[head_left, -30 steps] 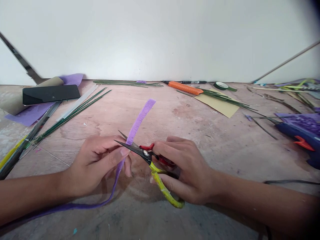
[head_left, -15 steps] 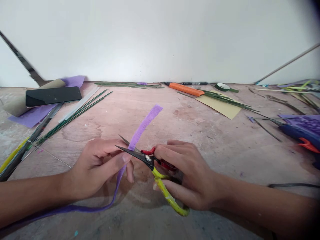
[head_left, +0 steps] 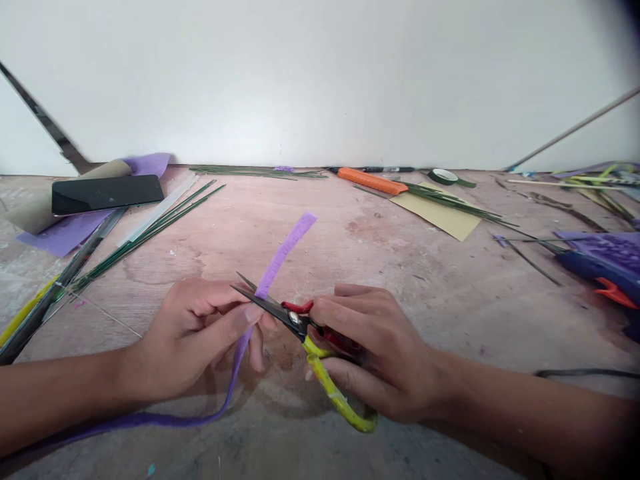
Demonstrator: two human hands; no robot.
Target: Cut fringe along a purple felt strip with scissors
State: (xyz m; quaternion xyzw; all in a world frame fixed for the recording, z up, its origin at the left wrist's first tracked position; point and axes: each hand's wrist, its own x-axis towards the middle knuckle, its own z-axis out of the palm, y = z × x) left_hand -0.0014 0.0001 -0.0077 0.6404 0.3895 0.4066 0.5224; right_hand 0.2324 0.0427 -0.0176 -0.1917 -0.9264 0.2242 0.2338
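Note:
A long purple crepe paper strip (head_left: 286, 257) is pinched between the thumb and fingers of my left hand (head_left: 200, 337). Its short upper end stands up past the fingertips, while the long tail drops below the hand and trails off to the lower left. My right hand (head_left: 373, 350) grips scissors (head_left: 295, 319) with one yellow and one red handle. Their dark blades lie slightly parted across the strip, right by my left thumb tip. Part of the red handle is hidden behind my right fingers.
At the left lie a phone (head_left: 107, 193), purple paper (head_left: 65, 233) and green wires (head_left: 150, 230). Toward the back are an orange cutter (head_left: 370, 181), a tan card (head_left: 443, 217) and green tape (head_left: 444, 176). A blue glue gun (head_left: 593, 267) rests at the right. A white wall (head_left: 320, 80) bounds the back.
The scissor blades have closed a little around the strip. The strip's upper end has shifted slightly left and down; both hands hold nearly the same place.

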